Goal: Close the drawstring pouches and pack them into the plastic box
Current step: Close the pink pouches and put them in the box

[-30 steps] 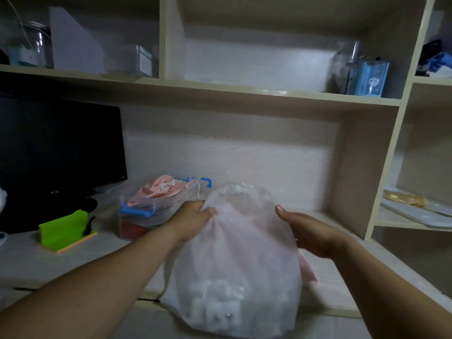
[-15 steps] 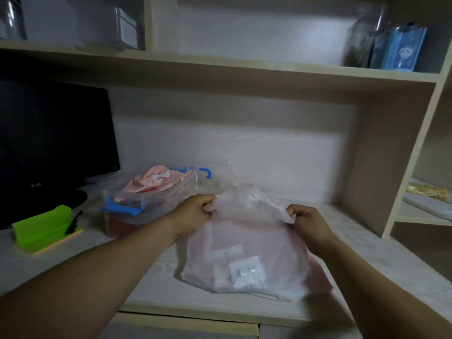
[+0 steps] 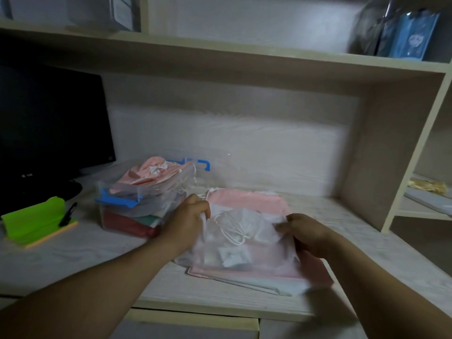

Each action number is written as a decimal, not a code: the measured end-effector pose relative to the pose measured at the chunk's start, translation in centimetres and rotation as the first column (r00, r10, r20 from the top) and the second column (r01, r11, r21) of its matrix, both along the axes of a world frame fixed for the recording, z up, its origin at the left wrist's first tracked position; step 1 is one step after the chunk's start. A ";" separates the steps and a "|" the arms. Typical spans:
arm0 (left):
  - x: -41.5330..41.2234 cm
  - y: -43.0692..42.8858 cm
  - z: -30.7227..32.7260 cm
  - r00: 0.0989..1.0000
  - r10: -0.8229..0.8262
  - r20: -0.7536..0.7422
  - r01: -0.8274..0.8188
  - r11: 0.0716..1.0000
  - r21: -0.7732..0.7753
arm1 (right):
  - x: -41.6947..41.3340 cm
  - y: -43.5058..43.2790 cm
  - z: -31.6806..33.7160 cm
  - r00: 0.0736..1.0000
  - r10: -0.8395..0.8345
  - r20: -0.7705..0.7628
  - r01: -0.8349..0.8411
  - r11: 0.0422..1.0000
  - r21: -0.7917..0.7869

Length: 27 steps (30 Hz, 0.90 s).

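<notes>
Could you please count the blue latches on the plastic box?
2: one blue latch on the near end of the plastic box, one on the far end; others may be hidden.

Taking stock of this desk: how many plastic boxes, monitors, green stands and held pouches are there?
Plastic box: 1
Monitor: 1
Green stand: 1
Held pouch: 1
Total: 4

1. I read this as a home study corner; a pale wood-grain desk (image 3: 73,260) sits under built-in shelving (image 3: 220,57) at twelve o'clock.
2. A dark monitor (image 3: 49,123) stands at nine o'clock; a green stand (image 3: 34,218) sits at eight o'clock.
3. Side shelves (image 3: 420,211) open at three o'clock; a blue packaged item (image 3: 411,35) sits at one o'clock.
</notes>
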<state>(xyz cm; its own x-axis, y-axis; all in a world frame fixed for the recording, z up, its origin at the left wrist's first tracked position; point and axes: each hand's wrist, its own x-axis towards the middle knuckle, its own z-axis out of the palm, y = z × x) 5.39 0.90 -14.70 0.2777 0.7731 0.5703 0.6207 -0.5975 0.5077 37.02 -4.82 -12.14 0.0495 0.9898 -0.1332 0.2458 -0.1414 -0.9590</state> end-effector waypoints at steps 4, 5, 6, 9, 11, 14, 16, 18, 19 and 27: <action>0.2 -1.6 0.9 0.917 0.127 0.378 0.005 0.944 -0.330 | -0.5 0.7 -1.1 0.971 -0.218 0.103 0.204 0.970 0.128; 0.3 -1.9 1.2 0.851 0.167 0.498 0.065 0.907 -0.415 | -0.7 0.7 -1.1 0.959 -0.268 0.095 0.249 0.953 0.172; 0.1 -2.0 1.3 0.790 0.193 0.582 0.153 0.858 -0.491 | -0.7 0.8 -1.1 0.947 -0.310 0.090 0.287 0.936 0.203; 0.1 -3.1 1.6 0.814 0.175 0.553 0.258 0.745 -0.615 | -0.8 1.1 -0.9 0.923 -0.367 0.116 0.327 0.907 0.265; 0.5 -3.2 1.5 0.854 0.141 0.501 0.214 0.784 -0.583 | -1.1 0.8 -0.3 0.923 -0.366 0.121 0.320 0.902 0.290; 0.8 -3.3 1.9 0.862 0.126 0.490 0.136 0.875 -0.464 | -1.3 -0.3 0.4 0.961 -0.269 0.057 0.257 0.952 0.165; 0.8 -3.6 2.7 0.878 0.117 0.463 0.096 0.907 -0.411 | -1.4 -0.9 0.6 0.980 -0.197 -0.014 0.198 0.978 0.064; 0.8 -4.4 3.5 0.909 0.105 0.403 0.042 0.940 -0.338 | -1.5 -1.0 1.0 0.980 -0.199 -0.032 0.201 0.977 0.075; 0.9 -4.7 3.9 0.919 0.100 0.380 0.017 0.956 -0.293 | -1.7 -0.7 1.4 0.972 -0.232 -0.041 0.235 0.967 0.101; -4.1 -5.8 13.1 0.946 0.111 0.305 -0.113 0.994 -0.011 | -8.1 6.9 9.5 0.953 -0.301 -0.031 0.293 0.895 0.335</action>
<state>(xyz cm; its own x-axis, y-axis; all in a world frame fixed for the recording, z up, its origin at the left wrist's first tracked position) 1.30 -4.87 -1.62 0.0018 0.7854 0.6190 0.5000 -0.5367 0.6796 28.95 2.04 -2.61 0.3474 0.9152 0.2043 0.2631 0.1140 -0.9580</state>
